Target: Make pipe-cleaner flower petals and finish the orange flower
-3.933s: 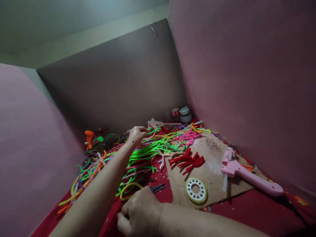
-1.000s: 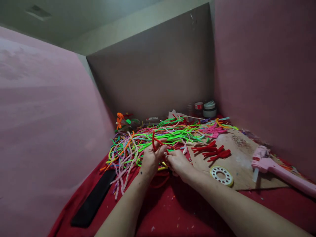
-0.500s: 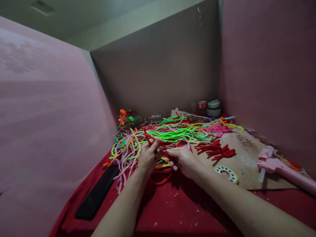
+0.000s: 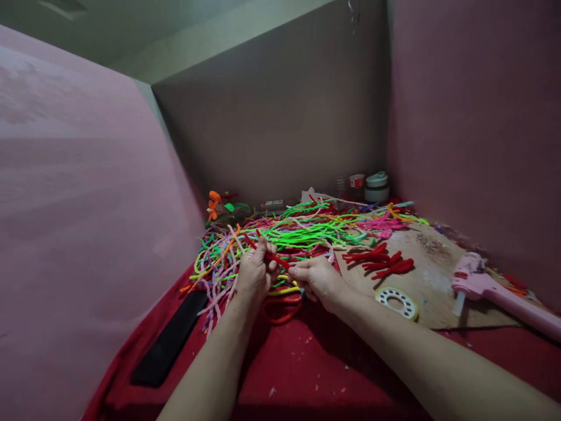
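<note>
A red pipe cleaner (image 4: 277, 259) stretches between my two hands, its ends poking up past the left one. My left hand (image 4: 256, 270) is closed around it, thumb on top. At its other end my right hand (image 4: 319, 279) pinches it between thumb and fingers. Beneath the hands lie red-handled scissors (image 4: 283, 318), partly hidden. Behind them spreads a heap of multicoloured pipe cleaners (image 4: 307, 234). Right of my right hand, several bent red pipe cleaner pieces (image 4: 380, 261) lie on a brown board.
The brown board (image 4: 433, 292) carries a pale yellow ring with holes (image 4: 409, 304) and a pink glue gun (image 4: 482, 285). A black strip (image 4: 170, 339) lies left on the red cloth (image 4: 307, 374). Orange flowers (image 4: 213, 204) and a lidded container (image 4: 377, 187) stand at the back.
My hands have drawn slightly apart, so more of the red pipe cleaner shows between them. The view has shifted a little.
</note>
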Demonstrator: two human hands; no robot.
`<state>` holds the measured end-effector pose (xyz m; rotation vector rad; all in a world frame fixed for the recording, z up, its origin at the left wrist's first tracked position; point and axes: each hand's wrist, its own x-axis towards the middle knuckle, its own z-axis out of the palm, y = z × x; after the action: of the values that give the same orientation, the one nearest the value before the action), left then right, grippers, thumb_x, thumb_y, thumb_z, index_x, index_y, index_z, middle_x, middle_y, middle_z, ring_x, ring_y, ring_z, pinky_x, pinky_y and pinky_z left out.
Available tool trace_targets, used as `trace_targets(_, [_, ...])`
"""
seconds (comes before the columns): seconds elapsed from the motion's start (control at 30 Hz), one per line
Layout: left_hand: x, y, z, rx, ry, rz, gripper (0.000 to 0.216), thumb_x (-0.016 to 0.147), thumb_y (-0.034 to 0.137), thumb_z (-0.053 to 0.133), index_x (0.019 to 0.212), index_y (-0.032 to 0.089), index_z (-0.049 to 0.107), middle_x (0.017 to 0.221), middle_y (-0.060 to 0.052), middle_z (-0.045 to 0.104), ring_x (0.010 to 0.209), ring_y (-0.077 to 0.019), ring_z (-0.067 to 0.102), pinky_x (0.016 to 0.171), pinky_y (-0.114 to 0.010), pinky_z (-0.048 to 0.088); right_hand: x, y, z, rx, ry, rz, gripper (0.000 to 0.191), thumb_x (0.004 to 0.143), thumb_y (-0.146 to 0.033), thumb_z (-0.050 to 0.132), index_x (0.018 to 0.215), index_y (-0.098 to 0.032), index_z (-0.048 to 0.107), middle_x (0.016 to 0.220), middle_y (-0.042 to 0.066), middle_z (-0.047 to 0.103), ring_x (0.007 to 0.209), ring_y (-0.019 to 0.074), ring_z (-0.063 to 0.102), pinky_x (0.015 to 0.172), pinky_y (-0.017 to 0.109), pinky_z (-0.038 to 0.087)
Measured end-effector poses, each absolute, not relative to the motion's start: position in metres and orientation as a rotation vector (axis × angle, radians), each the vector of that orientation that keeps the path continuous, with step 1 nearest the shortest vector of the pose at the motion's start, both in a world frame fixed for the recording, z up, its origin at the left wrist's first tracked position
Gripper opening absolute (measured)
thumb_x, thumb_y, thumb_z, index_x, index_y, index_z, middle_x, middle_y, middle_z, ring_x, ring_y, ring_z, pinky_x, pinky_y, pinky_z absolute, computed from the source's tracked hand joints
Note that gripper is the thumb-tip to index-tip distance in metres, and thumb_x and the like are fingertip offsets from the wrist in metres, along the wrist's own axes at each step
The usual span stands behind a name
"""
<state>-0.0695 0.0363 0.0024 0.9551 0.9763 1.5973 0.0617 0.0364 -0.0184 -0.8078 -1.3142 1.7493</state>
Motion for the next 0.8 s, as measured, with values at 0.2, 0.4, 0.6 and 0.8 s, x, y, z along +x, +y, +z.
trace_targets(0.2, [-0.068, 0.033, -0.006, 1.107, 0.994, 1.31, 0.025, 0.06, 0.027, 0.074, 0.073, 0.014, 0.057, 0.057, 0.004, 0.052, 0.044, -0.0029, 0.044, 0.047, -0.017, 0.037, 0.064, 0.043, -0.019, -0.769, -1.167, 1.708, 0.022, 0.064, -0.03, 0.058, 0.05, -0.016, 0.048, 0.036, -0.008, 0.033, 0.029, 0.0036, 0.024, 0.032, 0.02, 0.014])
trace_targets(0.4, [-0.067, 0.031, -0.005, 1.18, 1.031, 1.248, 0.019, 0.065, 0.028, 0.069, 0.071, 0.013, 0.059, 0.054, 0.003, 0.052, 0.043, -0.004, 0.045, 0.042, -0.016, 0.032, 0.065, 0.046, -0.021, -0.623, -1.102, 1.854, 0.021, 0.068, -0.029, 0.058, 0.055, -0.014, 0.05, 0.044, -0.005, 0.042, 0.032, 0.0045, 0.031, 0.032, 0.019, 0.019])
trace_targets(0.6, [-0.071, 0.031, -0.004, 1.129, 1.004, 1.281, 0.02, 0.068, 0.029, 0.067, 0.071, 0.014, 0.056, 0.051, 0.002, 0.053, 0.043, -0.0066, 0.049, 0.045, -0.017, 0.038, 0.069, 0.051, -0.024, -0.517, -0.888, 2.351, 0.028, 0.081, -0.034, 0.044, 0.067, -0.011, 0.054, 0.051, -0.002, 0.044, 0.038, 0.0053, 0.036, 0.035, 0.018, 0.023])
trace_targets(0.8, [-0.068, 0.033, -0.006, 1.088, 1.04, 1.382, 0.022, 0.066, 0.027, 0.069, 0.068, 0.013, 0.053, 0.051, 0.004, 0.051, 0.042, -0.0035, 0.045, 0.042, -0.014, 0.035, 0.066, 0.052, -0.031, -0.359, -0.744, 2.393, 0.014, 0.079, -0.021, 0.049, 0.068, -0.012, 0.053, 0.052, -0.003, 0.045, 0.041, 0.0046, 0.038, 0.039, 0.016, 0.028])
